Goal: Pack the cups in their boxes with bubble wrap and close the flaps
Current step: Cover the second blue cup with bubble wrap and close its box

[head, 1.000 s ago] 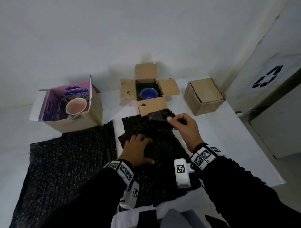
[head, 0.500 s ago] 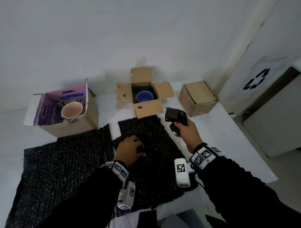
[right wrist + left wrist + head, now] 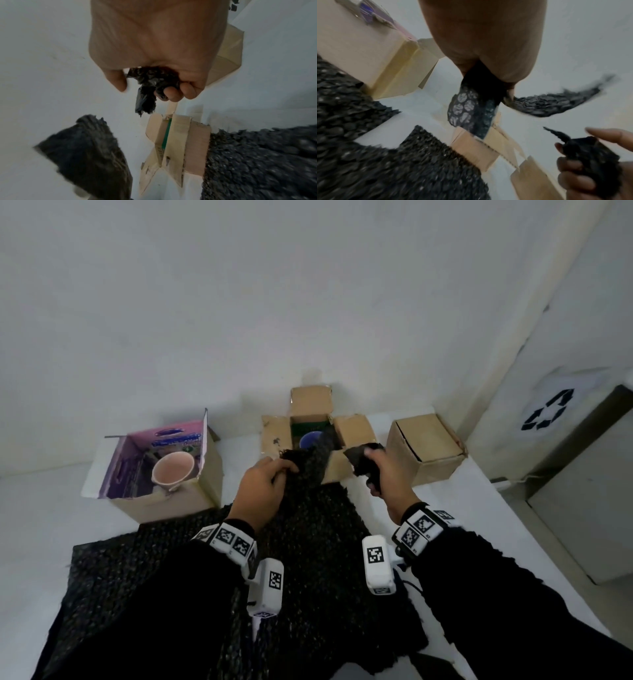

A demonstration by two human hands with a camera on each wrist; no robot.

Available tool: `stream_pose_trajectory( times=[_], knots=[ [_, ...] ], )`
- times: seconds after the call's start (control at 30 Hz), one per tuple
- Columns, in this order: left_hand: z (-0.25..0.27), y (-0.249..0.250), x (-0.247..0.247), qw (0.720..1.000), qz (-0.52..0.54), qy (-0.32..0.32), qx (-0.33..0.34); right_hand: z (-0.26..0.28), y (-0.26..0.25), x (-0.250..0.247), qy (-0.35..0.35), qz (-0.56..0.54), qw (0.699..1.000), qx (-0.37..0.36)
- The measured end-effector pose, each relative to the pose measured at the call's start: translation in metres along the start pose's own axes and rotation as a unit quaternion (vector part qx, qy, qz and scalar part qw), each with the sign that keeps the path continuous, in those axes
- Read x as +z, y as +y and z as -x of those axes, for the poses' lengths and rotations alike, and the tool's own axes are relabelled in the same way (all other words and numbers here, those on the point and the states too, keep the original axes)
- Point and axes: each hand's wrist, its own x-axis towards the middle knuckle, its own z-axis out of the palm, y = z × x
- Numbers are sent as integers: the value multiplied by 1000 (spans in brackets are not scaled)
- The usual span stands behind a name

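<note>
L hand (image 3: 262, 491) lifted wrap strip (image 3: 313, 462) – blue cup (image 3: 310, 440) in open box (image 3: 354, 428).

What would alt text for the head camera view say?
Two hands lift black bubble wrap over a table: the left hand raises a strip, the right hand grips a crumpled wad. Behind stand an open box with a blue cup and two other boxes.

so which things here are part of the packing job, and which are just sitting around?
In the job:
- blue cup in the open middle box
- pink cup in the purple-lined box
- bubble wrap piece lifted by the left hand
- crumpled wrap wad gripped by the right hand
- bubble wrap sheets on the table
- closed box

Lying about:
- recycling bin
</note>
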Motion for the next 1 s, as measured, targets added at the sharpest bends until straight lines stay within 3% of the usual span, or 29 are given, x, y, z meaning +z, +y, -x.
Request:
stream_pose_trajectory(
  times=[0.13,0.27,0.37,0.47,0.57,0.7,0.8,0.93,1.0],
  knots=[
    [-28,2,-8,993,-23,98,-58,-21,-21,10,26,5,1000,1],
    [-63,-2,-9,986,-76,97,-108,-60,-27,13,55,131,989,-30],
    [-85,-8,0,985,-66,130,-88,-84,-31,18,86,197,973,-79],
    [-104,-21,16,983,-131,117,-56,-115,-28,31,112,286,939,-151],
    [-116,-34,31,970,-234,54,-47,-143,-23,48,67,331,911,-235],
    [-114,-48,44,946,-315,-32,-63,-168,-16,66,0,452,835,-314],
    [-110,-58,45,944,-321,-41,-68,-182,-7,76,-51,551,762,-336],
    [-111,-64,44,956,-276,-36,-88,-185,-5,78,-77,691,632,-342],
    [-111,-63,44,963,-238,-33,-120,-179,-5,76,-80,714,601,-350]
  ],
)
